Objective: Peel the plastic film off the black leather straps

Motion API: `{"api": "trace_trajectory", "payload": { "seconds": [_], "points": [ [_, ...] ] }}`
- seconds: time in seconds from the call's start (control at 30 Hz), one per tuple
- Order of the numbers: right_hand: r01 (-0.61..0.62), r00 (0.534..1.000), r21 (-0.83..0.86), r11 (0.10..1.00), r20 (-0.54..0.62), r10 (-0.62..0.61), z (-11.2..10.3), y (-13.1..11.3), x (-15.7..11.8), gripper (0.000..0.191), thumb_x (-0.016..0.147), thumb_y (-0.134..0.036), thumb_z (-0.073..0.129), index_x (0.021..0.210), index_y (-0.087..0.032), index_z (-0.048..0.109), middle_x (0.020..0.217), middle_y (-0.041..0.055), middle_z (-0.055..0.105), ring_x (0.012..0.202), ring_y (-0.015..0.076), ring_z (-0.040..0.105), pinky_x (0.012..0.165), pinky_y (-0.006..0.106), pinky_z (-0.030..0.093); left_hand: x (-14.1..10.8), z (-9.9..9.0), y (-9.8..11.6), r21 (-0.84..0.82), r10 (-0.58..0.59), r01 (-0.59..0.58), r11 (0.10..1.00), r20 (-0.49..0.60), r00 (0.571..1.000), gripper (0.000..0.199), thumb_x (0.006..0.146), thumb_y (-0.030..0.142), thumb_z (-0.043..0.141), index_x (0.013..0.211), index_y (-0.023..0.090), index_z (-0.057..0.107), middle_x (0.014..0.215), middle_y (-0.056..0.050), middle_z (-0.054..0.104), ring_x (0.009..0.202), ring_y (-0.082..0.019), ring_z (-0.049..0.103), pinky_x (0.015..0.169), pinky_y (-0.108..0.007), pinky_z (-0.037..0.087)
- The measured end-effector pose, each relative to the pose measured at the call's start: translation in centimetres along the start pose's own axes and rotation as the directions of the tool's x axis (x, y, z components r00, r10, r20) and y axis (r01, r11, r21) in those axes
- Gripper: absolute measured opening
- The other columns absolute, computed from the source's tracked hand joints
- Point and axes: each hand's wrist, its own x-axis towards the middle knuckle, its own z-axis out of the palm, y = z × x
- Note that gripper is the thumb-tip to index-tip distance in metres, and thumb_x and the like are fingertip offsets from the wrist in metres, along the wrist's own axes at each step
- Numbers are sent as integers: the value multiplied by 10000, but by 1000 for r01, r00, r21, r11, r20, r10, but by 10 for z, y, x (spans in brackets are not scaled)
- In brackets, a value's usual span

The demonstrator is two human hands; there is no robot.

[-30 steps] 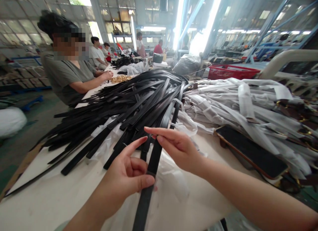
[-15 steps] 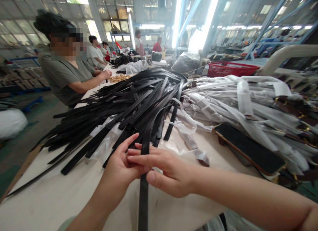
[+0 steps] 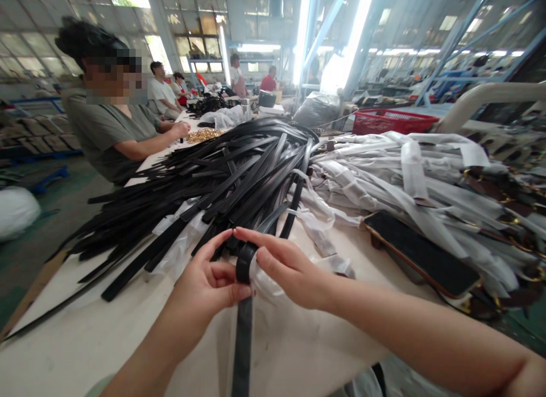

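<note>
The fingers of the left hand [image 3: 205,280] pinched a black strap [image 3: 243,343] against the thumb in the head view, while the index finger stretched up and met the right hand's [image 3: 294,266] fingertips at a peak. The right hand's fingers lay straight and pressed together, its thumb apart below them beside the strap's curled part; whether they gripped it could not be told. The strap bent over in a small loop between the hands, then ran down to the bottom edge of the view, in front of the table [image 3: 128,340]. Beyond the hands spread a heap of black straps [image 3: 239,181], with thin white wrap [image 3: 181,243] among their near ends. To the right lay a white-wrapped pile [image 3: 371,181], with a phone [image 3: 420,255] tilted at its near side and a red basket [image 3: 392,122] behind. On the far left a co-worker [image 3: 102,124] in a grey top held both hands together near some gold pieces [image 3: 205,135]
</note>
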Motion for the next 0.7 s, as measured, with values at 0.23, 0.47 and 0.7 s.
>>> {"api": "trace_trajectory", "payload": {
  "seconds": [0.23, 0.47, 0.7],
  "points": [
    [234, 971, -321, 918, 32, -236, -18, -2, 3, 544, 1001, -493, 275, 1325, -150, 547, 1375, 147, 533, 1326, 220, 450, 1111, 417, 348, -3, 2, 0, -6, -71, 71, 997, 7, 997, 1075, 561, 184, 869, 1449, 192, 263, 621, 23, 644, 586, -182, 642, 530, -222, 470],
    [319, 881, -123, 940, 404, -246, 2, -17, -8, 673, 977, -580, 220, 1429, -121, 415, 1442, 148, 456, 1359, 233, 394, 1142, 415, 276, 0, 3, 3, -61, -4, -2, 998, -97, 995, 1032, 512, 148, 889, 1392, 149, 349, 822, -46, 709, 715, -172, 663, 631, -228, 532],
    [-89, 995, 338, 937, -21, 102, -12, 11, 10, 591, 961, -611, 289, 1379, -248, 497, 1452, 64, 463, 1321, 242, 450, 1108, 456, 338, -3, 5, 2, -2, -89, 89, 996, 5, 996, 1099, 538, 190, 885, 1437, 151, 254, 615, 23, 644, 591, -182, 637, 542, -248, 512]
  ]
}}
